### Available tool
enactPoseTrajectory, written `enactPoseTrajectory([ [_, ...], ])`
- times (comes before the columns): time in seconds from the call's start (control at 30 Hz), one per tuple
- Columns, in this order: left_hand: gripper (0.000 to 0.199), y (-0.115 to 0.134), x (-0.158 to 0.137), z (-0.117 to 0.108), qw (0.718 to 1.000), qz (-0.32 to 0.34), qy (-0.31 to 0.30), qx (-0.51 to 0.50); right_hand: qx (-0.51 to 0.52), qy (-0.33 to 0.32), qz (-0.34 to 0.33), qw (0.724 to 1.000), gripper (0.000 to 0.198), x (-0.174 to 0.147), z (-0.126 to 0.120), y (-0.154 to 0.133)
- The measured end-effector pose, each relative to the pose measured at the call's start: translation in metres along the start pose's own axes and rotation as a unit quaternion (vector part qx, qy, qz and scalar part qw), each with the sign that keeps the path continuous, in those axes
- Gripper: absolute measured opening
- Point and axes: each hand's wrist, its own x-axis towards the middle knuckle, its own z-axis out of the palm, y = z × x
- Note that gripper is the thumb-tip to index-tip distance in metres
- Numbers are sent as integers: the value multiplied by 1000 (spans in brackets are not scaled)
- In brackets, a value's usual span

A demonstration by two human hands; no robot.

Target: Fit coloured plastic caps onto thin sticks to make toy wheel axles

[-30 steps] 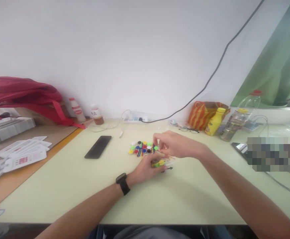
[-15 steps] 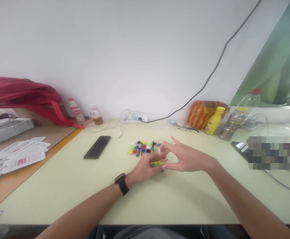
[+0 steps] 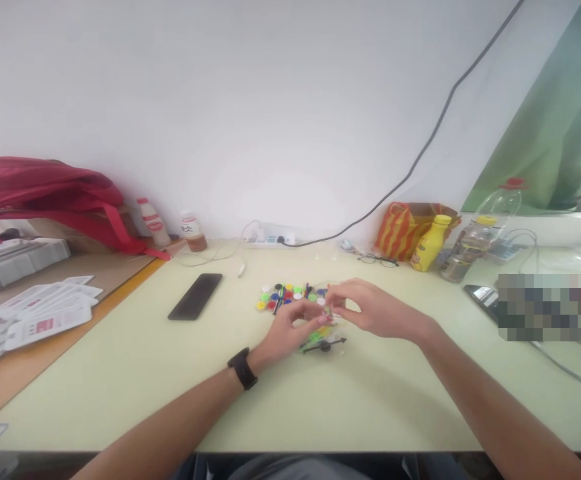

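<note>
My left hand (image 3: 290, 331), with a black watch on its wrist, has its thumb and fingers closed at a small piece with red on it (image 3: 328, 318), whose kind is too blurred to tell. My right hand (image 3: 365, 305) meets it from the other side, fingertips pinched at the same spot. Just below the hands lie green and yellow pieces (image 3: 317, 337) and a black arrow-shaped piece (image 3: 325, 346) on the table. Behind my left hand sits a clear pack of small round coloured pieces (image 3: 288, 295) with coloured arrow-like sticks, partly covered by my fingers.
A black phone (image 3: 195, 297) lies to the left, beyond it white cards (image 3: 45, 313). Along the wall stand drink bottles (image 3: 192, 231), a power strip (image 3: 270, 238), eyeglasses (image 3: 378, 261), a striped bag (image 3: 395, 230) and a yellow bottle (image 3: 430, 243). Cables run at right.
My right hand's spread thumb and fingers have closed into a pinch beside my left fingertips. My left hand has shifted up off the green and yellow pieces, and the black arrow piece now shows.
</note>
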Motion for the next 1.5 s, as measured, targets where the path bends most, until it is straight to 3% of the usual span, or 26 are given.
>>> enactPoseTrajectory([
  [0.13, 27, 2, 3, -4, 999, 10, 31, 1, -1, 40, -5, 999, 16, -3, 0, -1],
  [0.27, 28, 6, 4, -9, 1000, 8, 22, 10, 32, 72, -23, 997, 17, -4, 4, 1],
  [0.33, 29, 5, 4, -11, 1000, 2, 16, -4, 50, 146, -28, 988, 10, -4, 9, 6],
  [0.37, 30, 4, 4, -11, 1000, -4, 18, -17, 62, 203, -19, 977, 16, -4, 13, 10],
  [0.43, 30, 0, 4, -12, 998, -17, 30, -48, 113, 293, 21, 949, 52, -5, 21, 21],
  [0.5, 30, -5, 5, -12, 996, -30, 47, -73, 209, 265, 61, 939, 71, -5, 30, 33],
  [0.57, 28, -9, 6, -13, 994, -35, 54, -83, 303, 168, 83, 934, 54, -4, 40, 43],
  [0.63, 29, -12, 7, -14, 996, -29, 48, -75, 360, 122, 100, 920, 36, -3, 48, 48],
  [0.83, 27, -11, 11, -19, 997, -22, 68, -38, 424, 196, 137, 874, 36, 2, 66, 43],
  [1.03, 26, -17, 11, -18, 996, -18, 78, -35, 510, 164, 162, 829, 64, 5, 80, 35],
  [1.27, 25, -15, 11, -19, 996, 8, 80, 32, 518, 184, 159, 820, 57, 5, 78, 36],
  [1.5, 31, -2, 8, -16, 997, -40, -2, -63, 535, 193, 155, 808, 55, 4, 82, 37],
])
